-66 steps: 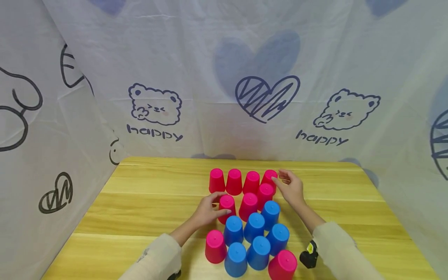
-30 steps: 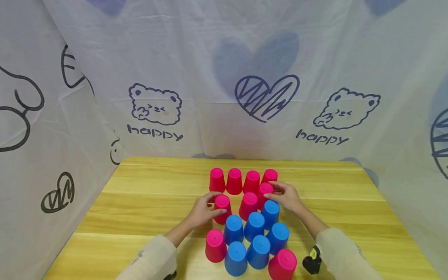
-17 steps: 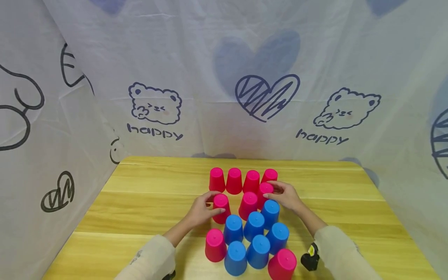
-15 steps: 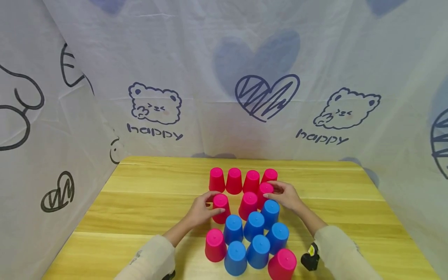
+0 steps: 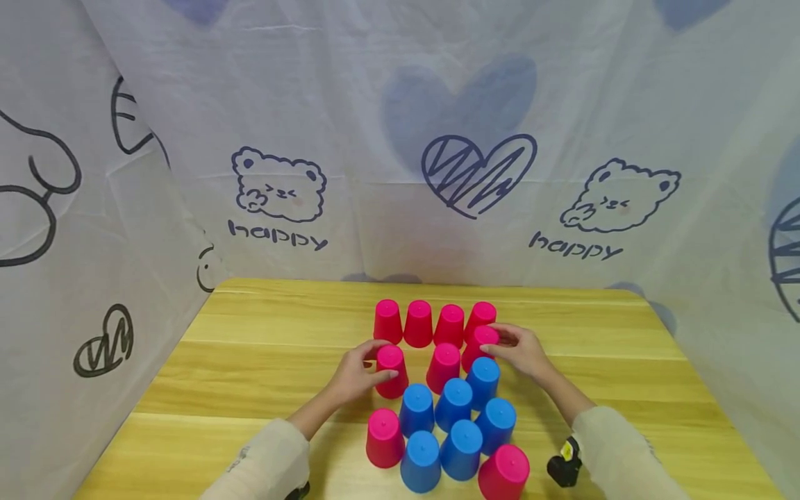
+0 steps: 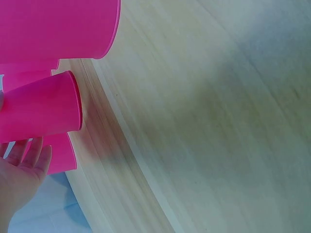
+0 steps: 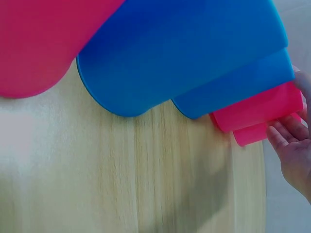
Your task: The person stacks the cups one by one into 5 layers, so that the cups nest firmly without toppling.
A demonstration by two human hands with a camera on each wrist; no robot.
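In the head view my left hand grips an upside-down pink cup at the left of the second row, thumb at its near side and fingers behind. The left wrist view shows that hand's fingers along the side of the cup. On the right, my right hand holds another pink cup, just in front of the back row's right-hand cup. In the right wrist view its fingers lie against the pink cup. Between the two held cups stands a third pink cup.
Three more pink cups continue the back row. Several blue cups stand in front of the second row. Nearest me are a pink cup at left and one at right. All stand on a wooden table before a printed cloth.
My left hand has slid its pink cup to the left. My right hand has come down from the back-row cup to the one before it and shifted that cup slightly right.
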